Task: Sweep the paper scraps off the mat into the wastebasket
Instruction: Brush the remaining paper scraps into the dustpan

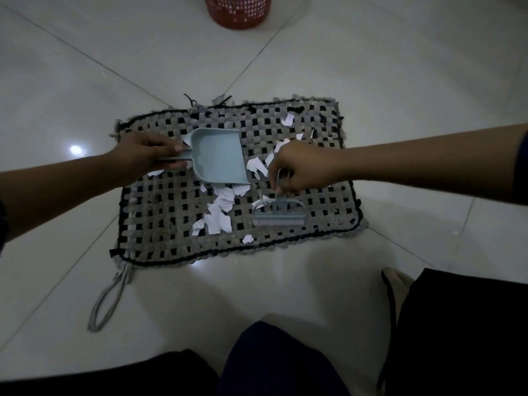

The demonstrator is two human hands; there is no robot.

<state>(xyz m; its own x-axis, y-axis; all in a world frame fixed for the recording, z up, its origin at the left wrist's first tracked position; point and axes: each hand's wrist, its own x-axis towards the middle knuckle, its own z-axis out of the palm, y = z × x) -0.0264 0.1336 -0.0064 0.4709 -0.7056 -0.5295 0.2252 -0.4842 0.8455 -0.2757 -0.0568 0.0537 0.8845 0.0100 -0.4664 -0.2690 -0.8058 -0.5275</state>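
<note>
A woven grey and black mat (160, 224) lies on the tiled floor. White paper scraps (221, 211) are scattered over its middle and far right. My left hand (144, 157) grips the handle of a pale blue dustpan (218, 157), which rests on the mat with its open edge toward the scraps. My right hand (300, 167) holds the handle of a small blue-grey brush (278, 215), whose bristle head rests on the mat to the right of the scrap pile. A red mesh wastebasket (238, 10) stands at the top edge, well beyond the mat.
Glossy white floor tiles (400, 67) surround the mat. A grey cord loop (107, 301) trails from the mat's near left corner. My dark-clothed knees (285, 358) fill the bottom of the view, close to the mat's near edge.
</note>
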